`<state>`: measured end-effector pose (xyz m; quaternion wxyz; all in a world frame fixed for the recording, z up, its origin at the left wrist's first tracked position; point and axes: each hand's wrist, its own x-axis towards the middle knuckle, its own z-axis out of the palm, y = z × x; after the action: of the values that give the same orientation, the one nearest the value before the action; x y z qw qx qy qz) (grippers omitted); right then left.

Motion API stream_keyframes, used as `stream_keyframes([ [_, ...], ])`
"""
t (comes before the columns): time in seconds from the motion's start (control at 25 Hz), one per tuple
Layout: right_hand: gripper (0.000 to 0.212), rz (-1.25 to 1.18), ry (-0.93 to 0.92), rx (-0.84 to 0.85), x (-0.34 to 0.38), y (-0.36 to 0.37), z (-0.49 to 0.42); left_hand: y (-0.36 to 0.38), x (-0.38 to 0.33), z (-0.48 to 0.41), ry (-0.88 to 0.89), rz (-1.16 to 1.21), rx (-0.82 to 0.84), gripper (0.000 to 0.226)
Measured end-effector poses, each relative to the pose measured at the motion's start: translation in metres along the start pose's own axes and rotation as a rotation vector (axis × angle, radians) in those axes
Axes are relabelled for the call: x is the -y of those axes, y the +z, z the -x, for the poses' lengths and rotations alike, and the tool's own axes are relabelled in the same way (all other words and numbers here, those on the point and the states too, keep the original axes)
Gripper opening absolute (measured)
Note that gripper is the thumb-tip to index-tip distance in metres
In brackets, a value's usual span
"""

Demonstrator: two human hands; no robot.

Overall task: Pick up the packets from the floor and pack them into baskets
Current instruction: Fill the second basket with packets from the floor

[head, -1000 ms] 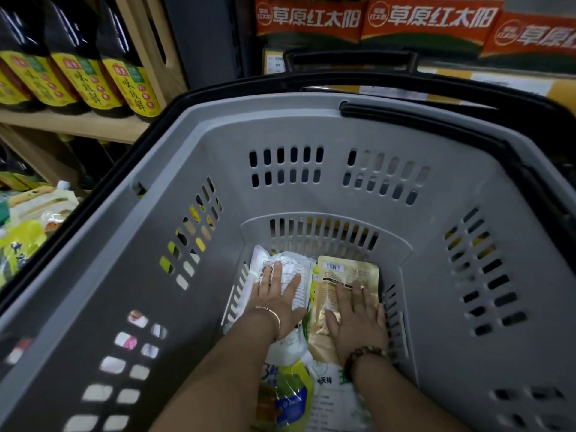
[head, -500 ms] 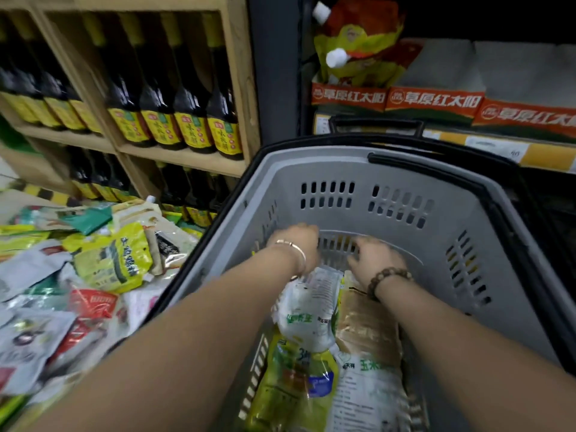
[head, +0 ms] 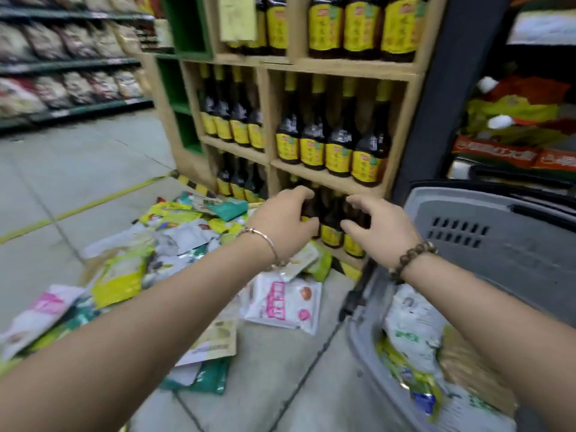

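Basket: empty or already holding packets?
Partly filled. Several packets lie in the bottom of the grey basket, and its slotted far wall shows bare above them.

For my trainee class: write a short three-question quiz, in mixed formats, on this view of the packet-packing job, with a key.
1. True or false: the left hand and the right hand hold no packet.
2. Where does the grey basket stand relative to the pile of packets on the floor? A) to its left B) to its right C) underneath it
3. Fill in: the wooden shelf behind the hands holds dark ____ with yellow labels.

Key: 1 true; 2 B; 3 bottles.
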<state>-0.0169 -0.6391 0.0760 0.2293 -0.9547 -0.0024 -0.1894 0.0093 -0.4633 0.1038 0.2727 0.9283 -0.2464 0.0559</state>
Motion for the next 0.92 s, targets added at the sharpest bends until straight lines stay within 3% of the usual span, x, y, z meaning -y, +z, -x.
stream_keyframes([
  [0.24,0.044,-0.061,-0.18,0.121,0.145,0.086,0.002,-0.062,0.138,0.111,-0.251,-0.097,-0.113,0.049],
  [0.48,0.045,0.02,-0.271,0.418,0.241,0.205,0.048,-0.075,0.249,0.237,-0.491,-0.061,-0.13,0.049],
  [0.76,0.047,0.261,-0.492,0.829,0.264,0.314,0.105,-0.032,0.321,0.347,-0.743,-0.01,-0.069,0.05],
  [0.92,0.047,0.282,-0.463,1.038,0.244,0.352,0.14,0.009,0.346,0.392,-0.917,0.016,0.024,0.049],
])
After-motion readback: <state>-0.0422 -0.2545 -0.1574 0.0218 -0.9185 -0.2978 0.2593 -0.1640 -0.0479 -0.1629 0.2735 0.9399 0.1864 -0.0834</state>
